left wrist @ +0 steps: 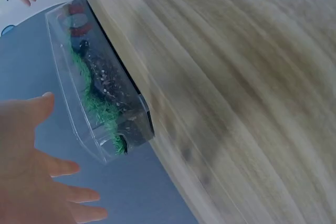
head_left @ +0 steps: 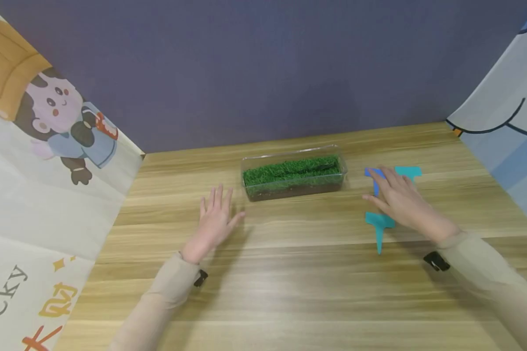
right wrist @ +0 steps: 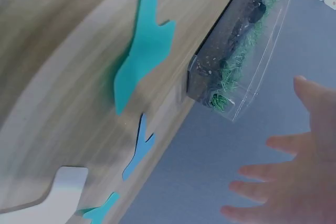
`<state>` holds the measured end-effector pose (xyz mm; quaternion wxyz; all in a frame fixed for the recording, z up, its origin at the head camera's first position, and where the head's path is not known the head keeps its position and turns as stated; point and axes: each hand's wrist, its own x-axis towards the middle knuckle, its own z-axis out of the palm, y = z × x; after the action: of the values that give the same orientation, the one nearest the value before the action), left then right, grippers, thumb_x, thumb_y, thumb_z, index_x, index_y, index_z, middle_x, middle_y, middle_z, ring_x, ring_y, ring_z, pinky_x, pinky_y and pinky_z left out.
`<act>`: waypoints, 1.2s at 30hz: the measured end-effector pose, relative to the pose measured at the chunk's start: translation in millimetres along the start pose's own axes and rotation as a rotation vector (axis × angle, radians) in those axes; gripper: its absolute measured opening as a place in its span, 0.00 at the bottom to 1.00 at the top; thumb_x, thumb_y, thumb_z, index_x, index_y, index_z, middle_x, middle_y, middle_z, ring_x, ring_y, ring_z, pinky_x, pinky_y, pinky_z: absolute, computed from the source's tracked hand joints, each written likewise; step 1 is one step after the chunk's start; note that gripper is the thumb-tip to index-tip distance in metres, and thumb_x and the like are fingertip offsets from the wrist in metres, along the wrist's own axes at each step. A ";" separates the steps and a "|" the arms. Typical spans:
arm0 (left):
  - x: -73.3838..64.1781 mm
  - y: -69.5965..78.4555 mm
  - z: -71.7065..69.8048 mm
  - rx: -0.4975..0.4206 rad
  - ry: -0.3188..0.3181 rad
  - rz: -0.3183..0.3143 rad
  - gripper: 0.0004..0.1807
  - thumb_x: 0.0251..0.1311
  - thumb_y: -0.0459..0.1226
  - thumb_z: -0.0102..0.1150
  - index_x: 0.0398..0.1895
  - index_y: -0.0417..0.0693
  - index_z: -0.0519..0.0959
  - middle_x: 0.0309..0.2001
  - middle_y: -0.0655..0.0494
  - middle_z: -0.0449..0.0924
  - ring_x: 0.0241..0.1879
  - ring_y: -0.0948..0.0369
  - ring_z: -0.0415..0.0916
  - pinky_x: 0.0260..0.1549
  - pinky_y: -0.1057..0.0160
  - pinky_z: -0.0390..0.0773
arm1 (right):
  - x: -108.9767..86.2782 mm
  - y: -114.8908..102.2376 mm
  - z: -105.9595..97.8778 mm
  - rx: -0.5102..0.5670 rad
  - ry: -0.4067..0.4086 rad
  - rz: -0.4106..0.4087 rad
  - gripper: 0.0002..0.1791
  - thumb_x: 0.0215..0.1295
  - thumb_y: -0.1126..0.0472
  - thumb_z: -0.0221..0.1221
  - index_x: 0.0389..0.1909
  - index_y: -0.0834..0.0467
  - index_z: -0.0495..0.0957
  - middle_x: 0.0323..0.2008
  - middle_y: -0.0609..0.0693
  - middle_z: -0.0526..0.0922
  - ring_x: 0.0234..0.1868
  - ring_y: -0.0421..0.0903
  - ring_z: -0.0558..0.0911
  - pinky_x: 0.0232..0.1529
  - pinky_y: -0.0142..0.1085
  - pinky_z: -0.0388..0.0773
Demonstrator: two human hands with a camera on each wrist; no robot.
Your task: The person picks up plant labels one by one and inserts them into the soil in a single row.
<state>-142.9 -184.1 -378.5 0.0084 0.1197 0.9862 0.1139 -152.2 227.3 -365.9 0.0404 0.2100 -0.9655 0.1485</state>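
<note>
A clear plastic box [head_left: 293, 195] holds strips of green artificial-looking grass [head_left: 290, 170] over dark soil. Left of its near side, my left hand [head_left: 212, 224] hovers above the table with fingers spread and nothing in it. My right hand [head_left: 399, 200] is held over several T-shaped plant labels, fingers extended; the right wrist view shows it apart from them. Nearest me lies a teal plant label [head_left: 379, 222], its pointed end towards me. A blue plant label [head_left: 375, 181] and another teal plant label [head_left: 408, 170] lie behind, partly covered by the hand. A white label [right wrist: 60, 198] shows only in the right wrist view.
The wood-grain table [head_left: 290, 287] ends at a dark blue-grey panel [head_left: 263, 73] behind the box. Printed cloths hang at both sides, a left cloth [head_left: 35, 204] with a cartoon figure and a right cloth [head_left: 500, 97]. A small black device sits at each wrist.
</note>
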 end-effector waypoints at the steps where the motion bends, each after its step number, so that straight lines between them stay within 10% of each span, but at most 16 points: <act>1: 0.7 -0.2 -0.1 -0.008 0.001 0.000 0.40 0.61 0.54 0.41 0.67 0.40 0.45 0.68 0.40 0.32 0.66 0.45 0.29 0.62 0.46 0.25 | 1.9 -0.2 -0.3 0.000 0.007 -0.005 0.35 0.64 0.47 0.47 0.63 0.66 0.51 0.59 0.74 0.52 0.60 0.69 0.53 0.54 0.67 0.50; 36: 66.2 -9.3 -4.2 -0.591 0.133 -0.102 0.25 0.64 0.42 0.43 0.59 0.34 0.61 0.55 0.36 0.64 0.53 0.45 0.64 0.52 0.51 0.69 | 86.4 9.5 0.8 0.388 -0.100 0.123 0.29 0.68 0.54 0.42 0.61 0.71 0.54 0.58 0.70 0.61 0.55 0.65 0.64 0.54 0.58 0.63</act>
<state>-209.6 -178.1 -375.8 -0.0158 0.0549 0.9134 0.4029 -234.7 201.3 -357.1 -0.0578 0.1617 -0.9307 0.3231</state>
